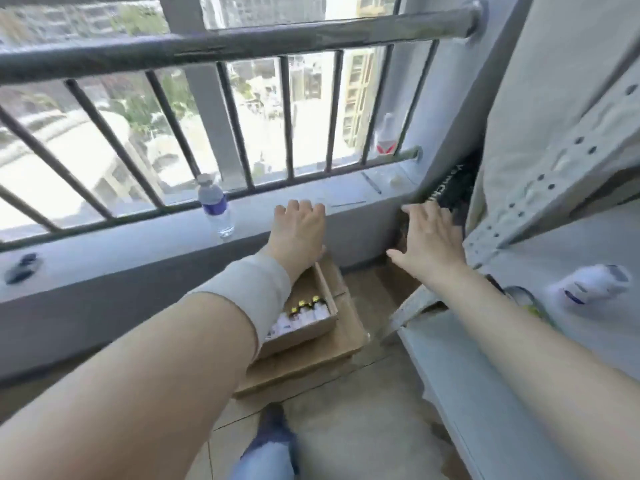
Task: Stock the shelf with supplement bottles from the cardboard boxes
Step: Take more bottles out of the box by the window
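An open cardboard box sits on a larger flat cardboard box on the floor below the window ledge. Inside it lie white supplement bottles with dark and yellow caps, partly hidden by my left forearm. My left hand hovers above the box's far end, fingers spread, holding nothing; a white band wraps that wrist. My right hand reaches toward the dark gap beside the metal shelf, fingers apart and empty. One white bottle lies on its side on the shelf board at right.
A clear water bottle with a blue label stands on the grey window ledge, behind which run dark railing bars. A dark printed item is wedged between wall and shelf. My foot stands on the tiled floor.
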Demonstrator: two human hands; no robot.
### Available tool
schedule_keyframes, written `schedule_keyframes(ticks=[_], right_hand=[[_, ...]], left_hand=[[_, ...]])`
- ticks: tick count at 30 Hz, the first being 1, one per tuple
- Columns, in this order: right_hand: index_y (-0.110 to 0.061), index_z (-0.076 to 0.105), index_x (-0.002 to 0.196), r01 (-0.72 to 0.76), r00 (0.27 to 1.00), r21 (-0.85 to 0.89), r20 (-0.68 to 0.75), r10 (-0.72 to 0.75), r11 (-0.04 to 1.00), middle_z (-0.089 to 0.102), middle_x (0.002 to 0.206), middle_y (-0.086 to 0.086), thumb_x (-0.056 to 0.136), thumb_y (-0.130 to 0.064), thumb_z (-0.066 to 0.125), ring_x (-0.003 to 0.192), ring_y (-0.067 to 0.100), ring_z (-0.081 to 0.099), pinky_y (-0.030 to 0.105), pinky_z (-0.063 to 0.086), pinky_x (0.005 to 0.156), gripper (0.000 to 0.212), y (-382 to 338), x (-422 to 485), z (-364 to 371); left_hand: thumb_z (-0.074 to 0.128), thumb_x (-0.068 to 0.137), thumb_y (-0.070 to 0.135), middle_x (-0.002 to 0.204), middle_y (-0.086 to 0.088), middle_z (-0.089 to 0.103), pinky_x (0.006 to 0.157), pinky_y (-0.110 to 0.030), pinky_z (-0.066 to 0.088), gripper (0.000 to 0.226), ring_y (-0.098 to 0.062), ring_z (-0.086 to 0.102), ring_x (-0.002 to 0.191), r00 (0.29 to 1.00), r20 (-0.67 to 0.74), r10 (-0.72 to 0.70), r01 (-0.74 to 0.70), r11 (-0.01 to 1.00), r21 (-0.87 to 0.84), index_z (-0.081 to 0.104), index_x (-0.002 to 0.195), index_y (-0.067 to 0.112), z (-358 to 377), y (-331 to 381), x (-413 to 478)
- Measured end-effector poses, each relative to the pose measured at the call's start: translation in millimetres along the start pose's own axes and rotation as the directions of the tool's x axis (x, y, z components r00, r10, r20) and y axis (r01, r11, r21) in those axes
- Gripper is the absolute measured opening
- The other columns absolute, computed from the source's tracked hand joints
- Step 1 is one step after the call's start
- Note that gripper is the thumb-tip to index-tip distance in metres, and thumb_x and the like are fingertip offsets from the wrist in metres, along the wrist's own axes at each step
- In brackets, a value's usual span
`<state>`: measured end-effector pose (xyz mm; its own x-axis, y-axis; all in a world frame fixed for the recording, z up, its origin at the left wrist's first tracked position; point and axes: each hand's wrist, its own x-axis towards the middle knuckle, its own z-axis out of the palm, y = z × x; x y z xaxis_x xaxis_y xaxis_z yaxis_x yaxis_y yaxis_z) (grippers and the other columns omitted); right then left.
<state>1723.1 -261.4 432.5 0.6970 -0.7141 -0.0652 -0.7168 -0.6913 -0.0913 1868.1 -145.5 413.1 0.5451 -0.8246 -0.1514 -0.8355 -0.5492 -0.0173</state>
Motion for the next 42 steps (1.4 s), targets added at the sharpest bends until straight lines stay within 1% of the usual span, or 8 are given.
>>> schedule_keyframes(ticks=[6, 12, 20, 26, 29, 33, 38, 42], right_hand=[[-0.019, 0.033, 0.136, 0.084, 0.966, -0.007, 0.247, -0.079, 0.996, 0.036, 0.138, 0.008, 0.081, -0.041, 0.065, 0.126, 0.027, 0.035, 0.042, 0.037, 0.099, 0.068, -107, 42, 98], [-0.022, 0.035, 0.133, 0.143, 0.869, -0.019, 0.480, -0.117, 0.990, 0.038, 0.134, 0.004, 0.082, -0.035, 0.061, 0.125, 0.024, 0.035, 0.039, 0.036, 0.098, 0.059, -150, 51, 199], [-0.013, 0.036, 0.130, 0.270, 0.725, 0.009, 0.656, -0.210, 0.963, 0.040, 0.131, 0.006, 0.084, -0.035, 0.060, 0.122, 0.025, 0.038, 0.038, 0.039, 0.097, 0.056, -182, 69, 349], [-0.007, 0.035, 0.133, 0.099, 0.644, 0.096, 0.752, -0.137, 0.990, 0.040, 0.135, 0.010, 0.086, -0.043, 0.059, 0.126, 0.027, 0.040, 0.037, 0.041, 0.097, 0.064, -188, 87, 466], [-0.007, 0.035, 0.134, -0.081, 0.584, 0.184, 0.805, -0.103, 0.980, 0.037, 0.135, 0.011, 0.083, -0.041, 0.064, 0.126, 0.028, 0.041, 0.037, 0.040, 0.098, 0.068, -192, 83, 504], [-0.003, 0.033, 0.134, -0.240, 0.586, 0.268, 0.807, -0.081, 0.933, 0.035, 0.133, 0.015, 0.075, -0.036, 0.074, 0.126, 0.029, 0.038, 0.032, 0.035, 0.100, 0.079, -198, 79, 532], [-0.009, 0.036, 0.133, -0.486, 0.478, 0.301, 0.878, -0.039, 0.820, 0.041, 0.130, 0.010, 0.073, -0.028, 0.075, 0.118, 0.026, 0.047, 0.033, 0.043, 0.095, 0.074, -192, 89, 529], [-0.011, 0.047, 0.118, -0.592, 0.485, 0.385, 0.872, -0.068, 0.708, 0.058, 0.119, 0.006, 0.076, -0.024, 0.074, 0.101, 0.019, 0.057, 0.030, 0.049, 0.082, 0.051, -168, 92, 479]], left_hand=[[0.060, 0.087, 0.036, 0.130, -0.013, 0.049, 0.101, -0.043, 0.037, 0.053, -0.032, 0.047, 0.122, 0.951, 0.235, -0.199, 0.211, 0.977, -0.024, 0.039, 0.128, 0.010, 95, -111, -3], [0.055, 0.089, 0.027, 0.127, -0.010, 0.048, 0.095, -0.037, 0.040, 0.045, -0.029, 0.048, 0.120, 0.819, 0.472, -0.326, 0.430, 0.894, -0.129, 0.039, 0.128, 0.011, 196, -151, -9], [0.051, 0.090, 0.020, 0.125, -0.014, 0.049, 0.095, -0.033, 0.040, 0.038, -0.029, 0.045, 0.120, 0.564, 0.703, -0.433, 0.771, 0.582, -0.260, 0.041, 0.123, 0.003, 339, -154, -1], [0.055, 0.092, 0.017, 0.136, -0.017, 0.042, 0.102, -0.034, 0.037, 0.050, -0.031, 0.042, 0.129, 0.375, 0.799, -0.470, 0.912, 0.343, -0.225, 0.032, 0.133, 0.001, 434, -157, 36], [0.056, 0.092, 0.016, 0.137, -0.018, 0.041, 0.102, -0.034, 0.035, 0.052, -0.031, 0.041, 0.129, 0.355, 0.814, -0.460, 0.923, 0.312, -0.227, 0.030, 0.135, 0.002, 466, -160, 39], [0.059, 0.089, 0.019, 0.141, -0.017, 0.034, 0.107, -0.029, 0.027, 0.066, -0.030, 0.033, 0.132, 0.430, 0.764, -0.481, 0.894, 0.345, -0.287, 0.023, 0.142, 0.003, 486, -157, 39], [0.067, 0.081, 0.016, 0.136, -0.016, 0.043, 0.106, -0.035, 0.033, 0.067, -0.032, 0.038, 0.129, 0.414, 0.768, -0.489, 0.908, 0.160, -0.388, 0.035, 0.138, 0.003, 479, -156, 40], [0.065, 0.082, 0.018, 0.120, -0.007, 0.060, 0.094, -0.035, 0.048, 0.044, -0.023, 0.058, 0.107, 0.471, 0.752, -0.462, 0.840, -0.027, -0.542, 0.052, 0.124, 0.010, 429, -160, 31]])
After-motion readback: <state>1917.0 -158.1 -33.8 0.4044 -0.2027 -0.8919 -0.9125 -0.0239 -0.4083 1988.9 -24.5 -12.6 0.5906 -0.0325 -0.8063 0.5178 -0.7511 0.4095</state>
